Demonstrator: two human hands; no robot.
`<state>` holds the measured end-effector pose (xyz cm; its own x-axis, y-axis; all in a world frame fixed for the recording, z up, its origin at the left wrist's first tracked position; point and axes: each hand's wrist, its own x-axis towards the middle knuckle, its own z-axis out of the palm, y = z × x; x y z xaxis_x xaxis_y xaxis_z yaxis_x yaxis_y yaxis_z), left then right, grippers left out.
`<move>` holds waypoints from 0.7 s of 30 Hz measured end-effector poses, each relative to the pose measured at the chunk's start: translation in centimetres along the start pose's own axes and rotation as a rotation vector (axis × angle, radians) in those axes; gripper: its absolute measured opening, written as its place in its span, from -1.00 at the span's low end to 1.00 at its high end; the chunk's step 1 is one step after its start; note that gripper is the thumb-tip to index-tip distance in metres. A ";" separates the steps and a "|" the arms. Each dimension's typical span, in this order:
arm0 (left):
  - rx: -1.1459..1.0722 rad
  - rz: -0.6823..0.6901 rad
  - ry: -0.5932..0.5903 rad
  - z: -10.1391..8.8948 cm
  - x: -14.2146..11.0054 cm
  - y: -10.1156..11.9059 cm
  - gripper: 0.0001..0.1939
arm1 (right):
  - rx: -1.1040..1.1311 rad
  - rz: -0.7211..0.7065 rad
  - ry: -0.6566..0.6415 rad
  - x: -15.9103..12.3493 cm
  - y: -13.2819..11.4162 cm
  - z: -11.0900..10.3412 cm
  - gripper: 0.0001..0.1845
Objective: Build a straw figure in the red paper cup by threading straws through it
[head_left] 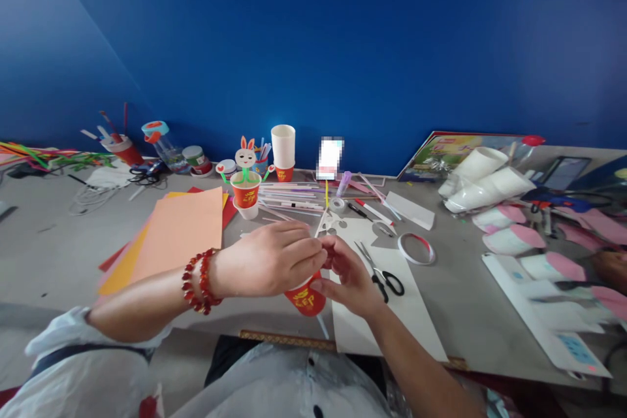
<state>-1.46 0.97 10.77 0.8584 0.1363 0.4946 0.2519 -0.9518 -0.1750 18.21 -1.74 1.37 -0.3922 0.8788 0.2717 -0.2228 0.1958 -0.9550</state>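
A red paper cup [307,300] with yellow lettering is in front of me near the table's front edge, slightly tilted. My left hand [279,258], a red bead bracelet at its wrist, lies across the cup's top with the fingers curled together. What those fingers hold is hidden. My right hand [350,277] is closed at the cup's right side, thumb against it near the rim. The fingertips of both hands meet there. A white sheet [416,313] lies below my right hand, with black-handled scissors [379,271] on it.
At the back stand a rabbit-decorated cup [245,194] and stacked white cups [283,147]. Coloured paper [189,222] lies left, straws [291,192] behind my hands, a tape roll [416,249] right. Far right are bagged cups [482,183], a power strip [533,313] and another person's hand [612,269].
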 end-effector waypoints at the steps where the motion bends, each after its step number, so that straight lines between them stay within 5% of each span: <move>1: -0.017 -0.032 -0.034 -0.1 0.1 0.1 -0.83 | -0.018 -0.011 0.011 0.0 0.0 0.1 -0.49; 6: -0.114 -0.203 -0.057 -0.3 0.2 0.1 -0.77 | -0.009 -0.048 0.036 0.1 0.0 0.4 -0.49; 10: -0.073 -0.115 0.036 -0.2 -0.3 -0.3 -0.80 | -0.002 -0.055 0.034 0.3 -0.1 0.6 -0.48; 21: 0.069 -0.043 0.054 -0.2 -0.2 -0.1 -0.80 | 0.003 -0.035 0.038 0.4 0.1 0.7 -0.47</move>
<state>-1.77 1.01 10.83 0.8211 0.1602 0.5478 0.3201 -0.9239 -0.2097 17.39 -1.69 1.43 -0.3503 0.8872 0.3002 -0.2381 0.2257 -0.9447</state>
